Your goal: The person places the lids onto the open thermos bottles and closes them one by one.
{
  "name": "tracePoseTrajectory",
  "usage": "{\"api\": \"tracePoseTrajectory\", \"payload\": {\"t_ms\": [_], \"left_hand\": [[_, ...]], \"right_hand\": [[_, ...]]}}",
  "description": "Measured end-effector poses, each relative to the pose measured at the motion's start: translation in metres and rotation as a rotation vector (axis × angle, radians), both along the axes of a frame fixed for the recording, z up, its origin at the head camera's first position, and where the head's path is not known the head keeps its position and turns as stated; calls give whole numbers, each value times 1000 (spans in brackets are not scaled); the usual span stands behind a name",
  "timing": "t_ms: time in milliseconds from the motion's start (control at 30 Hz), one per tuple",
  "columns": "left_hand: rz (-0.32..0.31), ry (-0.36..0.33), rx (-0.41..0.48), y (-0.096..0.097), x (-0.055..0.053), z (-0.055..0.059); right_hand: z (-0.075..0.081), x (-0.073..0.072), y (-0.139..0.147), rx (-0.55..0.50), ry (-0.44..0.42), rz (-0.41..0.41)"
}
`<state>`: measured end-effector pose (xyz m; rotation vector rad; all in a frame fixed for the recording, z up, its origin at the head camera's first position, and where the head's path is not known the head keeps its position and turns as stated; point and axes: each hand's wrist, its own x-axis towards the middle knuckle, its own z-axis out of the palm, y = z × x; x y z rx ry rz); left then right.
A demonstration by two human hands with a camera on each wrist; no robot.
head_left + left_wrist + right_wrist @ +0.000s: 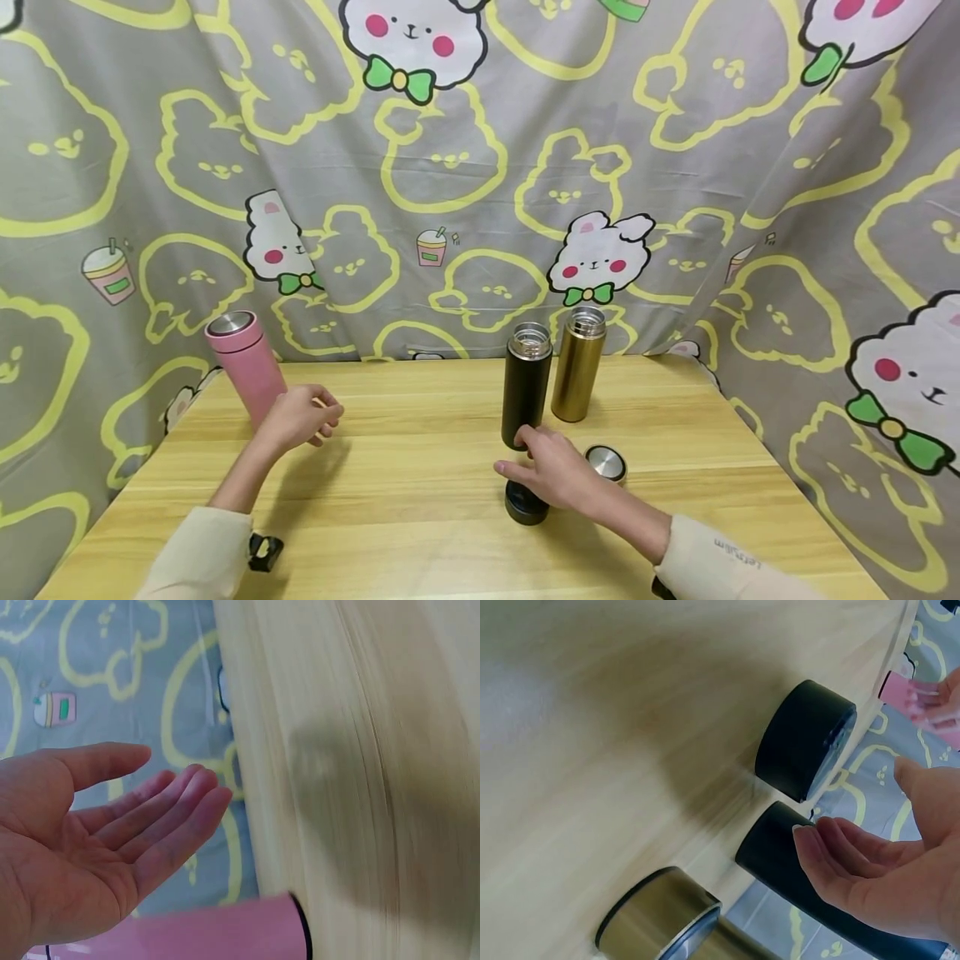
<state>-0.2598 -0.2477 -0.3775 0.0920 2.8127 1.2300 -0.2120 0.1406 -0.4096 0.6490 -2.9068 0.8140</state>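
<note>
A pink thermos bottle (251, 371) with its steel-topped lid on stands at the left. My left hand (300, 417) hovers in front of it, fingers loosely bent, holding nothing; in the left wrist view the palm shows bare. My right hand (551, 471) is above a black lid (527, 507) on the table, thumb and fingers apart with nothing between them. Behind it stands a lidless black thermos bottle (525, 392), its steel neck showing. A lidless gold thermos bottle (577, 375) is just to its right. The gold lid (649, 907) lies beside the black one.
The wooden table (405, 475) runs back to a patterned curtain (465, 167), which hangs behind and along both sides. A small black strap piece (265, 552) shows by the left sleeve.
</note>
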Motion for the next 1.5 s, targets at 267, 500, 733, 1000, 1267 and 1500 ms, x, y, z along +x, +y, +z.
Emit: {"api": "tracePoseTrajectory", "payload": {"t_ms": [267, 500, 733, 1000, 1267, 1500], "left_hand": [[17, -24, 71, 35, -9, -7], [22, -36, 120, 54, -16, -11], [31, -34, 155, 69, -20, -17], [32, -37, 209, 84, -22, -23], [48, -22, 209, 88, -23, -28], [35, -20, 211, 91, -22, -26]], "right_hand": [[-4, 8, -1, 25, -78, 2], [-8, 18, 0, 54, -135, 18], [-11, 23, 0, 92, -133, 76], [-16, 23, 1, 109, -116, 91], [-16, 24, 2, 85, -128, 84], [-11, 23, 3, 49, -145, 34]]}}
